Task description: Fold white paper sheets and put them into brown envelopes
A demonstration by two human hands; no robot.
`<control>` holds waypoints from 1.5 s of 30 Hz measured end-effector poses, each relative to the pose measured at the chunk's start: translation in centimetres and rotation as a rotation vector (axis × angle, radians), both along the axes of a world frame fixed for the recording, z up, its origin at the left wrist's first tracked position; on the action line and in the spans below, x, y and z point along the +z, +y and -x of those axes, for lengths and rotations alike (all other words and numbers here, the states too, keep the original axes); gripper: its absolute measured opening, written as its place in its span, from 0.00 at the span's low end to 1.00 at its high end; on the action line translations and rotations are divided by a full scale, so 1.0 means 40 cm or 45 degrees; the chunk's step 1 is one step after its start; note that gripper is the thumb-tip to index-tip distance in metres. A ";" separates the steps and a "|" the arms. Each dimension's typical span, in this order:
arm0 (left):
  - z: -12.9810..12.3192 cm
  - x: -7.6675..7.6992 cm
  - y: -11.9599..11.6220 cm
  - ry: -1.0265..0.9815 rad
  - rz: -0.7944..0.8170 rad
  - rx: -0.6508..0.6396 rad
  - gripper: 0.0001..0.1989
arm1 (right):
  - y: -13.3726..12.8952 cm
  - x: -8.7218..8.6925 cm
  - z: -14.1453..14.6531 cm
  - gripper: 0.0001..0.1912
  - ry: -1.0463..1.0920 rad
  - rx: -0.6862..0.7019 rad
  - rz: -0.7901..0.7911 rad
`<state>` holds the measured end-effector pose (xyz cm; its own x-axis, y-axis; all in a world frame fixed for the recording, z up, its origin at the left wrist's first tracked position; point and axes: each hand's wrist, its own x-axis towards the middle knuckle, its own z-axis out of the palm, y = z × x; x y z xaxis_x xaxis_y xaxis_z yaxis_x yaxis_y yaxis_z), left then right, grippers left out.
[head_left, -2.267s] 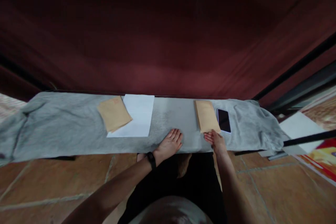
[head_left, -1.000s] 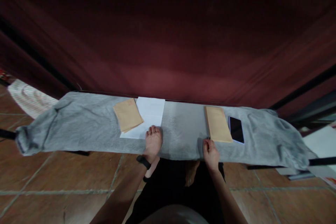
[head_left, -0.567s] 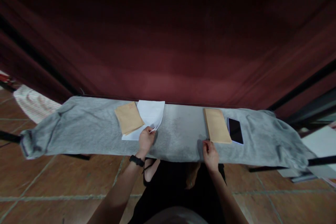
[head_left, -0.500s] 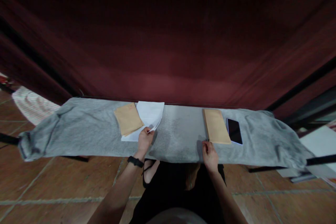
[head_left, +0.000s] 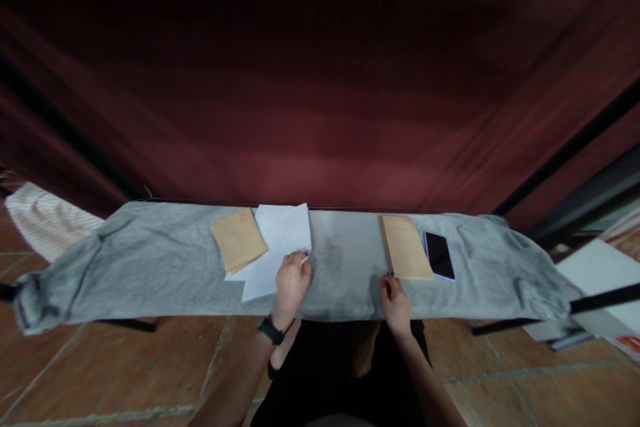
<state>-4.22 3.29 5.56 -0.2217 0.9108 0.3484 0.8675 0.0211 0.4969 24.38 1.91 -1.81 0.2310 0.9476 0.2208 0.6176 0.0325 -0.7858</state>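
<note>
My left hand (head_left: 293, 278) is closed in a pinch on the edge of a white sheet of paper (head_left: 265, 283), which lies skewed over other white paper (head_left: 283, 221). Left of that, brown envelopes (head_left: 240, 239) rest in a small pile, partly on the white paper. My right hand (head_left: 395, 297) has its fingers curled together just below the lower left corner of a stack of brown envelopes (head_left: 407, 247). Something small and dark shows at those fingertips, too small to name. A smartphone (head_left: 440, 255) lies right of the stack, screen up.
A grey cloth (head_left: 155, 260) covers the narrow bench under everything. Dark red panels (head_left: 320, 120) rise behind its far edge. Striped fabric (head_left: 45, 220) hangs at the left, and white boards (head_left: 605, 273) stand at the right. The floor (head_left: 175, 360) is brown tile.
My left hand has drawn the white sheet right and toward me, so it now lies askew over the other paper. My right hand stays near the envelope stack. The view has shifted slightly.
</note>
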 end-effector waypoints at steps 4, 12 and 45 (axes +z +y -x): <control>-0.152 -0.004 -0.035 0.277 -0.019 -0.322 0.10 | 0.016 0.022 0.016 0.21 0.382 0.016 0.099; -0.329 -0.077 -0.105 0.410 0.080 -0.660 0.15 | 0.039 0.044 0.060 0.18 0.821 0.181 0.409; -0.172 -0.145 0.018 0.561 0.116 -0.515 0.28 | 0.104 0.023 0.172 0.23 -0.264 0.357 -0.207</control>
